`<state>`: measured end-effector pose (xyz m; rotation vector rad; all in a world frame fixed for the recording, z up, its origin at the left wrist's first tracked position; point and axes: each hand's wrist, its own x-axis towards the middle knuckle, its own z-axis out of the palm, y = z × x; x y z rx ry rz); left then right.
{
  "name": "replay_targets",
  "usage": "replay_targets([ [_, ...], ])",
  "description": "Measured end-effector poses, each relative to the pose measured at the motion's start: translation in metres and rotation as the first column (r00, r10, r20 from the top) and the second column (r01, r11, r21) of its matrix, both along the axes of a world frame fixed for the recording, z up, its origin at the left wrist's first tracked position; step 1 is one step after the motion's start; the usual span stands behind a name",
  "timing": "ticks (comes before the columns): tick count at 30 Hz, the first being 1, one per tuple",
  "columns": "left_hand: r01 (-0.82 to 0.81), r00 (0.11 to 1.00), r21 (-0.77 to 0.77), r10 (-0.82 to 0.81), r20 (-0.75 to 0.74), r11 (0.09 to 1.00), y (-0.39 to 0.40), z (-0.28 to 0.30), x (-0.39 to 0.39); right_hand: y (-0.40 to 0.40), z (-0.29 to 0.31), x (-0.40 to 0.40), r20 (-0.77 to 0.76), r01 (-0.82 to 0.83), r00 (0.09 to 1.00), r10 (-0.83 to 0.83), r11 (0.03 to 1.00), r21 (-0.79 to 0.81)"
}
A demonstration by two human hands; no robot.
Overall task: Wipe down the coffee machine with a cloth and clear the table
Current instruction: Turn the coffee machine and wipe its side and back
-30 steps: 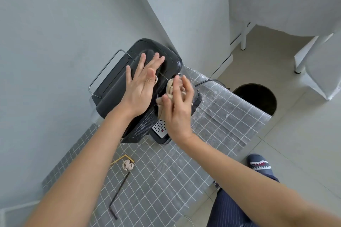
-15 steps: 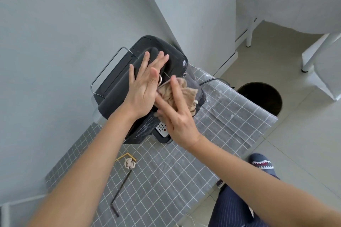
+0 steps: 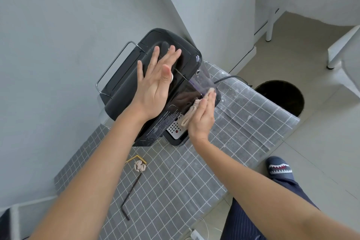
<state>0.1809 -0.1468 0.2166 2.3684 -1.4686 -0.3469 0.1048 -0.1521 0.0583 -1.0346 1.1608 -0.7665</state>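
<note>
A black coffee machine [image 3: 181, 60] stands at the back of a table covered with a grey checked cloth [image 3: 194, 177]. My left hand [image 3: 155, 84] lies flat on the machine's top, fingers spread, holding nothing. My right hand [image 3: 202, 117] presses a beige cloth [image 3: 190, 115] against the machine's right front side, beside its clear water tank [image 3: 202, 82]. Below the cloth shows the perforated metal drip tray [image 3: 175, 129]. On the table in front lie a crumpled scrap of paper [image 3: 139, 166], a yellow strip [image 3: 134, 159] and a thin black stick [image 3: 131, 197].
A grey wall runs close along the left and behind the machine. A black round bin [image 3: 282, 97] stands on the tiled floor right of the table. A power cable [image 3: 229, 78] leaves the machine's rear. My leg and slipper [image 3: 280, 168] are by the table's edge.
My right hand has slid the cloth from the top edge of the machine down onto its right front side. My left hand has stayed flat on top.
</note>
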Motion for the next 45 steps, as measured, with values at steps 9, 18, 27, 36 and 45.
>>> replay_targets([
  [9, 0.0, 1.0, -0.006, 0.0, 0.007, 1.0, 0.0, 0.0, 0.0, -0.024, -0.008, -0.04, -0.079, -0.104, 0.992, 0.102, 0.994, -0.025],
  [18, 0.002, 1.0, -0.003, -0.002, 0.026, 1.0, 0.0, 0.0, 0.0, -0.028, 0.006, -0.045, -0.023, -0.087, 0.996, 0.086, 0.888, -0.452],
  [27, -0.003, 1.0, 0.005, 0.003, 0.017, 1.0, -0.001, -0.001, 0.001, -0.04, -0.025, -0.045, -0.209, -0.245, 0.965, 0.16, 0.838, -0.488],
  [36, 0.003, 0.999, 0.019, -0.004, 0.036, 1.0, -0.001, 0.001, 0.0, -0.052, 0.017, -0.05, -0.155, -0.265, 0.964, 0.214, 0.787, -0.557],
  [45, 0.003, 0.999, 0.021, -0.004, 0.038, 1.0, 0.0, 0.0, -0.001, -0.076, -0.007, -0.057, -0.285, -0.49, 0.868, 0.406, 0.789, -0.37],
])
